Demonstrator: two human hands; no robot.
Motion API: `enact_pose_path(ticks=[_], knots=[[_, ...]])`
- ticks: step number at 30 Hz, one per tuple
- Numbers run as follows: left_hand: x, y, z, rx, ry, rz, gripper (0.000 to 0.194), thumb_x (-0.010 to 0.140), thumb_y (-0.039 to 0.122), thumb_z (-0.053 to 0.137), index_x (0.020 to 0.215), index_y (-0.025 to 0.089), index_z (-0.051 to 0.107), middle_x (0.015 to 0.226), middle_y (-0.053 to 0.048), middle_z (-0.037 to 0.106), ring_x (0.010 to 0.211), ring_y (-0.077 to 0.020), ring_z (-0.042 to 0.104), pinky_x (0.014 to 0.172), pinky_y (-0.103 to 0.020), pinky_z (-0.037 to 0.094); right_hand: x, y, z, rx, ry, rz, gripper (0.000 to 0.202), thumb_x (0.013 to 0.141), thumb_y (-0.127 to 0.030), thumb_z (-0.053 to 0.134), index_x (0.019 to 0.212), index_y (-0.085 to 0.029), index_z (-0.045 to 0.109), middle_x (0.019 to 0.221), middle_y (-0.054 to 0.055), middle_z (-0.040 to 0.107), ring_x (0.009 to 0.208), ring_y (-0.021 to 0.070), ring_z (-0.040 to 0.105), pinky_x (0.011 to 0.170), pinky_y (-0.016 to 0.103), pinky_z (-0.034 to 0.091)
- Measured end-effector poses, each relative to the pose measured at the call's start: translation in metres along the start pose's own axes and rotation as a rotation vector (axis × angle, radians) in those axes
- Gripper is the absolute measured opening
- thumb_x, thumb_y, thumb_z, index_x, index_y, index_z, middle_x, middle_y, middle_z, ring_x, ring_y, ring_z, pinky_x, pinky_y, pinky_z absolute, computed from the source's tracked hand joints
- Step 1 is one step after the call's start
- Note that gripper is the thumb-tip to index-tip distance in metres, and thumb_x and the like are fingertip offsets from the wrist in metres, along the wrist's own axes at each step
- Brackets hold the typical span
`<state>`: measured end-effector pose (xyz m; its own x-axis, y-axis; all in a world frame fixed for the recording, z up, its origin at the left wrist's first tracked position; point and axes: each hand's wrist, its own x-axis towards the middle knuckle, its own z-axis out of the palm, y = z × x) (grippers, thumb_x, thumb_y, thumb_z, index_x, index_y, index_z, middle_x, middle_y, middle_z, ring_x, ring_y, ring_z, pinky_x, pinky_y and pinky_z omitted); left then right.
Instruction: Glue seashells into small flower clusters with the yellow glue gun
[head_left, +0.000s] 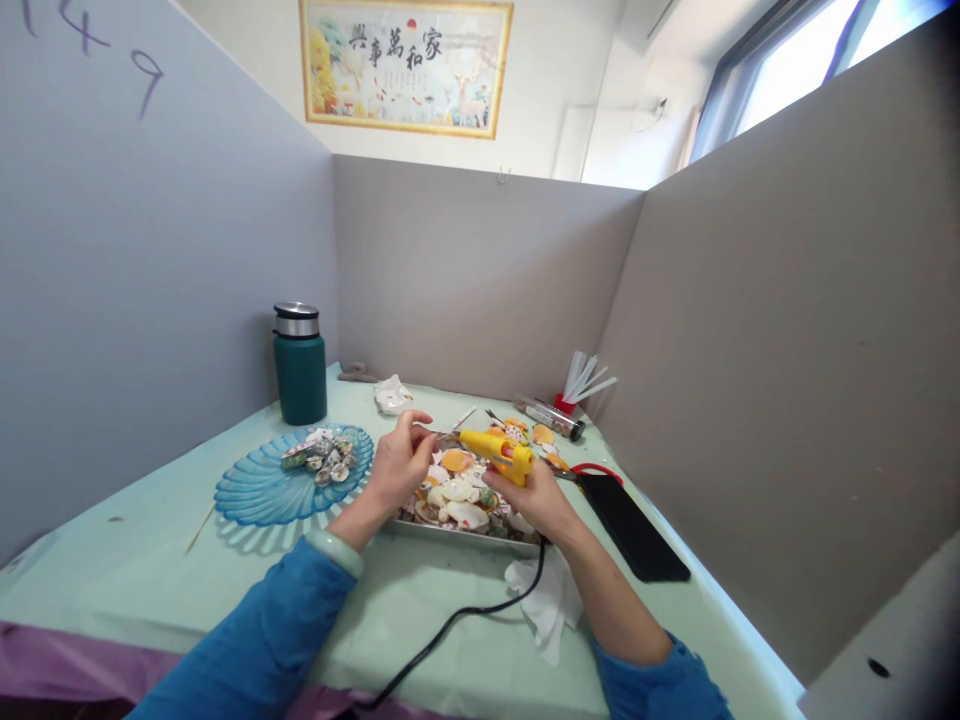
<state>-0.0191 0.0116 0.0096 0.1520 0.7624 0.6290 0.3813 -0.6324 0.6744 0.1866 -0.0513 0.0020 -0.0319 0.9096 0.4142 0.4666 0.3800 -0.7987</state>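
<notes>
My right hand (pixel 534 497) is wrapped round a yellow hot glue gun (pixel 499 452), its nozzle pointing left toward my other hand. A black cord (pixel 457 617) runs from the gun to the table's front edge. Facing the nozzle, my left hand (pixel 401 460) is closed in a pinch; whatever lies between its fingertips is too small to make out. Beneath both hands sits a shallow metal tray (pixel 465 537) heaped with seashells (pixel 463 505), white, orange and brown. Left of them, a blue scalloped plate (pixel 251 490) bears a cluster of small shells (pixel 326 458).
A green bottle (pixel 300 370) stands behind the plate. At right lie a black phone (pixel 634 525), red-handled scissors (pixel 598 470) and a clear tube (pixel 550 416); glue sticks (pixel 583 378) stand in a red holder. A tissue (pixel 550 597) lies in front. Grey partitions (pixel 480 270) enclose the table.
</notes>
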Motion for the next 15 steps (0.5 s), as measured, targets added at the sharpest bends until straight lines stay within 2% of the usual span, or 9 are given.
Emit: enact_pose_path(ticks=[7, 15], knots=[[0.0005, 0.0007, -0.0002, 0.071, 0.031, 0.007, 0.018, 0.081, 0.022, 0.047, 0.099, 0.021, 0.046, 0.063, 0.003, 0.065, 0.056, -0.0147, 0.060, 0.058, -0.024, 0.041, -0.0014, -0.0036, 0.0003, 0.013, -0.010, -0.021, 0.024, 0.077, -0.039, 0.063, 0.079, -0.015, 0.061, 0.066, 0.000, 0.057, 0.059, 0.0131, 0.051, 0.052, 0.023, 0.041], [-0.0015, 0.0001, 0.0019, 0.084, 0.008, 0.084, 0.019, 0.083, 0.023, 0.047, 0.102, 0.021, 0.046, 0.068, 0.002, 0.066, 0.057, -0.0140, 0.060, 0.059, -0.024, 0.041, -0.0006, -0.0028, 0.0042, -0.002, 0.025, -0.014, 0.024, 0.075, -0.039, 0.064, 0.079, -0.015, 0.063, 0.070, 0.002, 0.060, 0.064, 0.0152, 0.054, 0.057, 0.025, 0.044]])
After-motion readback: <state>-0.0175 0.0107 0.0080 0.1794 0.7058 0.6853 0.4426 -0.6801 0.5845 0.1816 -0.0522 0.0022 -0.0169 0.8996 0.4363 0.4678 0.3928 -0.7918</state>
